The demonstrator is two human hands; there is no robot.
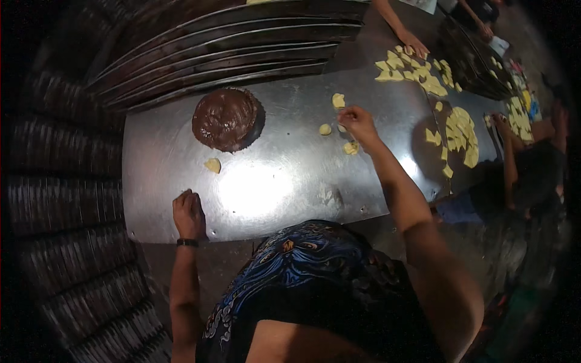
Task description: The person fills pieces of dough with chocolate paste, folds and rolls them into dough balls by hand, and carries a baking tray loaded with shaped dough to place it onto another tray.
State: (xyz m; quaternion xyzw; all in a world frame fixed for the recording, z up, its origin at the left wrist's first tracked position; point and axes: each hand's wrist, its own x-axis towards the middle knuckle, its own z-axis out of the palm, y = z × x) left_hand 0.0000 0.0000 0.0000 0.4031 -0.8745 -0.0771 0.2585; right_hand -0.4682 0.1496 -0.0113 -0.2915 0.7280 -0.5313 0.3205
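Observation:
My left hand (189,212) rests at the near left of the metal table (151,169), its fingers curled; whatever they hold, if anything, is hidden. My right hand (357,126) has its fingertips pinched over a small pale piece of dough (342,128), among loose yellow pieces: one (338,100) just beyond it, a round one (325,129) to its left, another (351,148) below. A round dark-brown mass (223,118) with a glossy surface lies at the back left, and a single yellow piece (213,165) sits below it.
Stacked dark trays (224,54) stand behind the table; more racks (66,242) fill the left side. Spread yellow pieces (460,136) cover the right end. A co-worker's hand (411,45) reaches in at the back; another person's hand (501,124) is at the far right, near a dark tray stack (466,54).

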